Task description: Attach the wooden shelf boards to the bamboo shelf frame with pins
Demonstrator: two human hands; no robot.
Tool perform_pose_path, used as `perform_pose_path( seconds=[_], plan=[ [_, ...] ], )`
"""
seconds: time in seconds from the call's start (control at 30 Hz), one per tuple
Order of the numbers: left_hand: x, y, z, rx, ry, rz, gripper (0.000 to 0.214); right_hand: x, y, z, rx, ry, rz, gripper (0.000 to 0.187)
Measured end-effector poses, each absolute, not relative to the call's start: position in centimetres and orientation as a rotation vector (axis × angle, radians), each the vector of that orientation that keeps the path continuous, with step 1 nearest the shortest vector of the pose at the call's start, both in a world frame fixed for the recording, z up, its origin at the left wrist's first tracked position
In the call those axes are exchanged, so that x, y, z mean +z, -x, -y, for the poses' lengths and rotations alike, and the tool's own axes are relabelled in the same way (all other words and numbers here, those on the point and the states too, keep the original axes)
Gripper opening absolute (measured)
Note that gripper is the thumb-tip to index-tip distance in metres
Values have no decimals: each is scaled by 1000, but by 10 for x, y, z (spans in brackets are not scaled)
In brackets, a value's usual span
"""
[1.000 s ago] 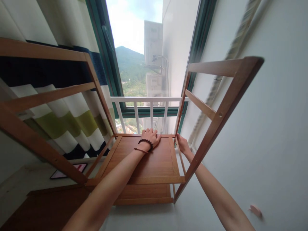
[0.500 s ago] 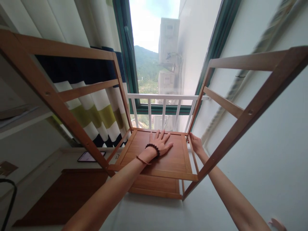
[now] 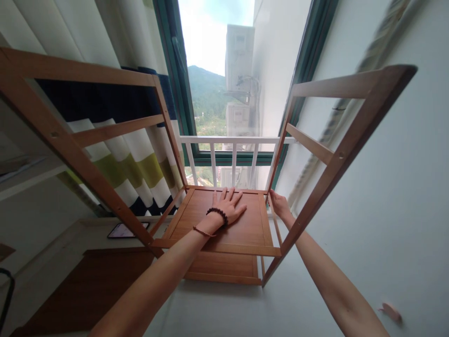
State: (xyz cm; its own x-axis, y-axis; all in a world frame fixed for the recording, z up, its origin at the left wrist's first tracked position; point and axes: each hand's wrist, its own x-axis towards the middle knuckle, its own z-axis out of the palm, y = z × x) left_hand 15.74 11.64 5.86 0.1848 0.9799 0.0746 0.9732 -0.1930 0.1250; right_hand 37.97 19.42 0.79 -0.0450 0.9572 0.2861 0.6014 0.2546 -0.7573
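Striped curtain (image 3: 145,166) beside green-framed window (image 3: 242,84) (hill (image 3: 204,89) beyond); white railing (image 3: 229,140) across lower part.

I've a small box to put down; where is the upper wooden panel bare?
The upper panel has bare patches between its left edge and the left hand, and between that hand, the right edge and the front rail. Hand and forearm crowd the middle; the right hand crowds the far right corner.

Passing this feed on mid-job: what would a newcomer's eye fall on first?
Probably the wooden rack, large across the middle, with the left hand spread flat on its upper shelf. The right hand is at the rack's far right corner, its grip partly hidden. Behind stands the bright window, a striped curtain to its left.
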Motion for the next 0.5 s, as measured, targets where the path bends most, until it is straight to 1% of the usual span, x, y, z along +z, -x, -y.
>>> perform_pose_path(
  seconds=[0.17, 0.27, 0.33, 0.5],
  plan=[
    [60, -158, -116, 200, -2376, -1966, 68, 13, -377, -189, 616, 1411, 1738, 67],
    [62, -158, -116, 195, -2371, -1959, 67, 16, -381, -187, 620, 1342, 1767, 63],
    [63, -158, -115, 192, -2374, -1955, 67, 20, -387, -188, 620, 1300, 1797, 54],
    [65, -159, -115, 159, -2372, -1984, 66, 31, -403, -197, 613, 1294, 1836, 21]
  ],
)
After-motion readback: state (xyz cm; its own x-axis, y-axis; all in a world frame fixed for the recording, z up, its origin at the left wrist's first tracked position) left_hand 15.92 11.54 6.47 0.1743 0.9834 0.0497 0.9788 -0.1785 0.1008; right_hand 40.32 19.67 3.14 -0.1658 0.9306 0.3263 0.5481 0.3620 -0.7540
